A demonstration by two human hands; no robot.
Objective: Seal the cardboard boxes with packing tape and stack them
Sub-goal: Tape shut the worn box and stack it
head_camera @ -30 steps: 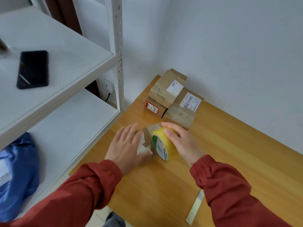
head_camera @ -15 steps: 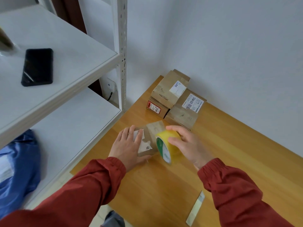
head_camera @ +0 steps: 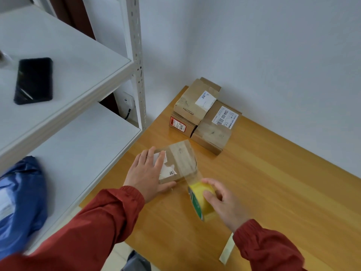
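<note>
The left hand [head_camera: 145, 173] lies flat on the left part of a small cardboard box [head_camera: 181, 159], fingers straight and pointing away from the person, thumb against the near side. The box sits on the wooden table [head_camera: 273, 173] close to its left edge, and a band of clear tape [head_camera: 192, 176] runs over its top from far edge to near edge, then stretches off the near right corner to the yellow roll of packing tape [head_camera: 201, 202]. The right hand [head_camera: 222, 202] curls around that roll, held on edge just nearer than the box, its open core facing left. Farther back, three stacked boxes [head_camera: 197, 102] sit against the wall. A white shelf unit [head_camera: 78, 65] on the left bears a black phone [head_camera: 34, 81].
</note>
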